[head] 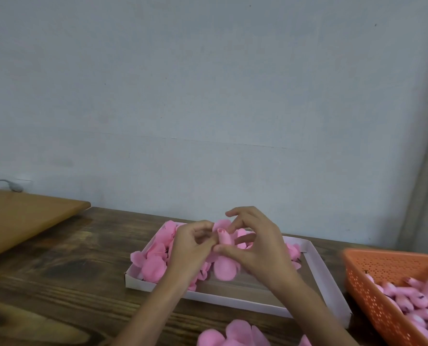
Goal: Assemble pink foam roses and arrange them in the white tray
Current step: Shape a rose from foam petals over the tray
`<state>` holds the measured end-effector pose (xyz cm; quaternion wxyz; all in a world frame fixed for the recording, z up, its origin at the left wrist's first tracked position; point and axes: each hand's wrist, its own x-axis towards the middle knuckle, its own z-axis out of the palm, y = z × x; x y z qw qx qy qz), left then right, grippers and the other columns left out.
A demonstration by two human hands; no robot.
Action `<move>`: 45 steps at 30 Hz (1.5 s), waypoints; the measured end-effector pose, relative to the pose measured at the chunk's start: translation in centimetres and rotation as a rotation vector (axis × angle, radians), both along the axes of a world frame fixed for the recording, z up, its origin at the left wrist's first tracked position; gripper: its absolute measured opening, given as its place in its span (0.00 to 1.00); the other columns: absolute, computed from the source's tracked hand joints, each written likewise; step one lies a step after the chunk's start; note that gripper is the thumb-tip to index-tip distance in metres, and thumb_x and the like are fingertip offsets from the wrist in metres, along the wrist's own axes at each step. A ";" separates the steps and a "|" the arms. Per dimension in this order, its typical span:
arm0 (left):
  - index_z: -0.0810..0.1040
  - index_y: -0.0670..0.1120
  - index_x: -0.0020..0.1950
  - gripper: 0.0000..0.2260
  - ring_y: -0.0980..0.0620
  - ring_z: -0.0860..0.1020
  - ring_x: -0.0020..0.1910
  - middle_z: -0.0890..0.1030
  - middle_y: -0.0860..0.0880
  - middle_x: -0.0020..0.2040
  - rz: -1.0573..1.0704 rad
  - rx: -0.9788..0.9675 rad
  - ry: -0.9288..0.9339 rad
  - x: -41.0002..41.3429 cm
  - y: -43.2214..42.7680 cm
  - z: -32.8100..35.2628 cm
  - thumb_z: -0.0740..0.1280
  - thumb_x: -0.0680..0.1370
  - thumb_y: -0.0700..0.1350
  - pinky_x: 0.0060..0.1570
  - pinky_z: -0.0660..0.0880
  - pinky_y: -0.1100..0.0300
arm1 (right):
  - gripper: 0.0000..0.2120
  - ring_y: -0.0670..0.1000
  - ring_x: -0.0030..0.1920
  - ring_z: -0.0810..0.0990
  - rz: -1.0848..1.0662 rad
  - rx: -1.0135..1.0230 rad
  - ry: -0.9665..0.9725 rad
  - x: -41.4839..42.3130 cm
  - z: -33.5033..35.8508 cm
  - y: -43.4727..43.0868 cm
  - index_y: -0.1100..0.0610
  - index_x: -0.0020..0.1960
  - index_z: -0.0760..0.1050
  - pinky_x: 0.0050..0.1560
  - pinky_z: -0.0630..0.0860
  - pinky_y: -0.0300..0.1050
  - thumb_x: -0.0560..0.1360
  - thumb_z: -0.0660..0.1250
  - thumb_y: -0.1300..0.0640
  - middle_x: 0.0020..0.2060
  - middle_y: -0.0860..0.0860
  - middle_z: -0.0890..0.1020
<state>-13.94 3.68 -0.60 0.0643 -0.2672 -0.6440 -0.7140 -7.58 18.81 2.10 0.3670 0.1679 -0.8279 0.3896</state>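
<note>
Work looks early: pink blooms [155, 258] fill only the left end of the tray [318, 265]. My left hand [190, 248] and right hand [260, 248] pinch a half-wrapped rose [224, 237] above it; more petals [233, 335] wait on the worktop [70, 270].

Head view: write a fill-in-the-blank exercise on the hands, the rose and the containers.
1. The left hand and the right hand together pinch a pink foam rose above the ____ tray.
2. The perforated basket on the right, holding pink pieces, is ____ in colour.
3. The tray rests on a dark ____ table.

Missing words: white; orange; wooden
</note>
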 end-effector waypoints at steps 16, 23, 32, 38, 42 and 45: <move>0.88 0.46 0.53 0.13 0.46 0.86 0.52 0.88 0.45 0.49 -0.137 0.061 -0.020 1.3 -0.3 0.6 0.72 0.78 0.54 0.47 0.83 0.59 | 0.13 0.48 0.43 0.85 0.031 -0.219 -0.120 0.0 0.2 0.3 0.50 0.43 0.79 0.37 0.84 0.45 0.67 0.83 0.52 0.41 0.44 0.84; 0.87 0.46 0.53 0.05 0.47 0.86 0.53 0.88 0.46 0.49 -0.134 -0.003 0.044 1.1 -0.1 0.4 0.75 0.79 0.42 0.52 0.82 0.56 | 0.15 0.47 0.41 0.82 -0.064 -0.102 -0.024 0.1 0.0 0.1 0.44 0.51 0.74 0.36 0.81 0.41 0.69 0.77 0.45 0.42 0.43 0.80; 0.89 0.54 0.50 0.06 0.50 0.87 0.49 0.89 0.48 0.47 -0.073 0.058 0.027 0.7 -0.1 0.3 0.76 0.73 0.49 0.44 0.83 0.61 | 0.15 0.46 0.42 0.85 0.012 -0.167 -0.225 -0.1 0.2 0.6 0.51 0.49 0.80 0.39 0.85 0.46 0.67 0.83 0.55 0.42 0.44 0.85; 0.88 0.56 0.56 0.13 0.47 0.87 0.55 0.88 0.47 0.54 -0.129 0.150 -0.089 0.1 -0.3 -0.1 0.81 0.72 0.50 0.49 0.84 0.56 | 0.14 0.47 0.42 0.87 0.029 -0.281 -0.264 -0.2 0.2 0.6 0.51 0.48 0.79 0.37 0.85 0.48 0.68 0.82 0.55 0.43 0.45 0.86; 0.88 0.52 0.55 0.19 0.43 0.87 0.53 0.88 0.40 0.54 -0.183 0.300 -0.252 -0.7 -0.3 -0.1 0.83 0.67 0.39 0.49 0.84 0.55 | 0.15 0.48 0.44 0.87 0.046 -0.362 -0.241 -0.2 0.4 1.3 0.53 0.49 0.80 0.43 0.83 0.41 0.67 0.82 0.57 0.44 0.46 0.86; 0.89 0.49 0.47 0.18 0.42 0.88 0.51 0.88 0.39 0.51 -0.077 0.376 -0.352 -1.0 -0.2 -0.3 0.83 0.59 0.42 0.44 0.84 0.55 | 0.14 0.50 0.46 0.87 0.109 -0.355 -0.264 -0.2 0.4 1.5 0.55 0.49 0.80 0.46 0.84 0.44 0.68 0.82 0.60 0.44 0.49 0.87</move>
